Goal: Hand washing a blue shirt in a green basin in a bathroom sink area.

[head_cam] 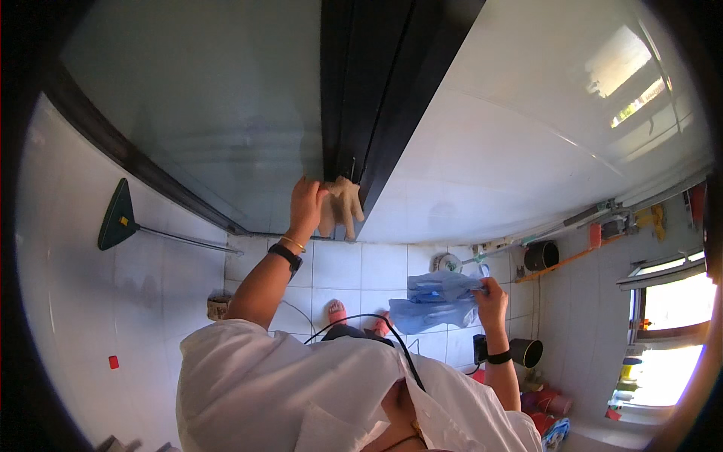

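Observation:
My left hand (pixel 306 202) is raised to a dark-framed glass door (pixel 361 85), its fingers curled at the upper left edge of a beige cloth item (pixel 343 206). This cloth hangs by the door handle (pixel 353 167) in finger-like folds, rather like a glove. Out to the right, my right hand (pixel 493 299) grips a translucent blue plastic bag (pixel 435 305) by its right end. The bag droops loosely above the tiled floor, and its contents, if any, cannot be made out.
A green triangular mop head (pixel 118 217) on a metal pole leans along the left wall. Black buckets (pixel 526 353) stand to the right, near a window (pixel 672 333). A box (pixel 217 307) sits beyond my left elbow. A black cable (pixel 390 323) crosses before my body.

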